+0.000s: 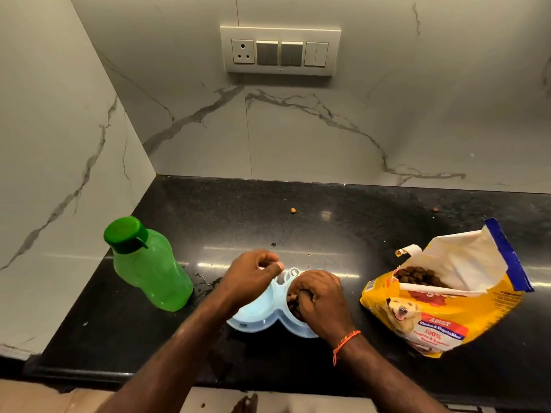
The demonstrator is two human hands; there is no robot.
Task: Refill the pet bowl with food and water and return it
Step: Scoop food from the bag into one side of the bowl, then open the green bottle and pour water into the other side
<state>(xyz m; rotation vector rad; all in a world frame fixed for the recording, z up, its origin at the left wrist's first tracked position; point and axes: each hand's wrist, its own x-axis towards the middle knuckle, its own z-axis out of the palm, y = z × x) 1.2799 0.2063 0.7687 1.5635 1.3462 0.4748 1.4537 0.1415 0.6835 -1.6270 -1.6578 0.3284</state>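
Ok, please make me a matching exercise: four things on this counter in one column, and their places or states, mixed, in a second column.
Things:
1. green bottle
2. food bag
3. pet bowl
4. loose kibble

Places or states:
A. torn open, at the right
B. under both hands
C. capped, at the left
D. alone on the counter, near the wall

Pairs: 1-C, 2-A, 3-B, 4-D

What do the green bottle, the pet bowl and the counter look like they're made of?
Bottle: translucent green plastic, light glows through it.
Bowl: pale blue moulded plastic, smooth, probably glossy.
Counter: polished dark speckled stone, likely granite, with mirror-like reflections.
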